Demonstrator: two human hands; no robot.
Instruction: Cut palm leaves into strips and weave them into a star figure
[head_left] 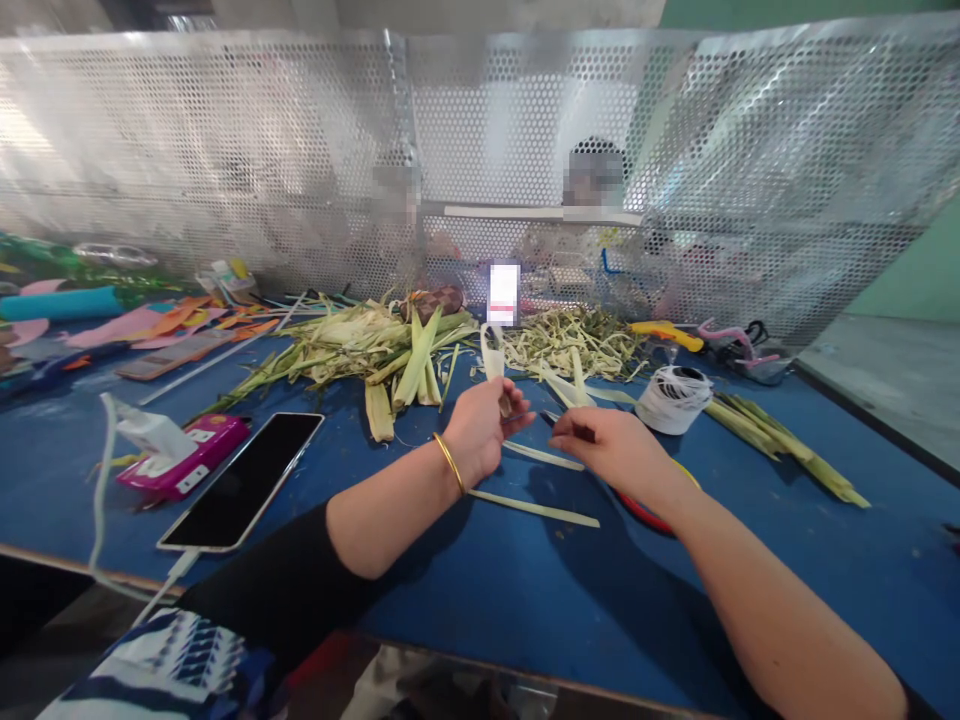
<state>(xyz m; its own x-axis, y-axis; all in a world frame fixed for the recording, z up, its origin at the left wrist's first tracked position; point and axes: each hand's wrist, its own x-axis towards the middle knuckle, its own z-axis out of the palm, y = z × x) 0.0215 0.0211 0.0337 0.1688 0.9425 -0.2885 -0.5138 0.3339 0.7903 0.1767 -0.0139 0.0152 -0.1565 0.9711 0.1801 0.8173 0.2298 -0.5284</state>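
Observation:
My left hand (487,415) is closed on a pale, curled husk strip (492,352) that rises above the fingers. Close by on the right, the fingertips of my right hand (600,440) are pressed together; what they hold, if anything, is hidden. A dark pointed metal tip (550,416) shows just past those fingers. Under the right wrist, a red and yellow curved handle (646,512) is partly covered, and whether it belongs to that tip I cannot tell. Narrow cut husk strips (536,508) lie on the blue table below my hands. A spool of white thread (673,400) stands beyond my right hand.
A heap of green husks (345,345) and a pile of shredded strips (577,340) lie ahead. Leftward are a phone (244,480) on a cable and a magenta power strip (214,450). Long husks (795,450) lie rightward. A perforated screen (517,120) stands behind, with a person beyond.

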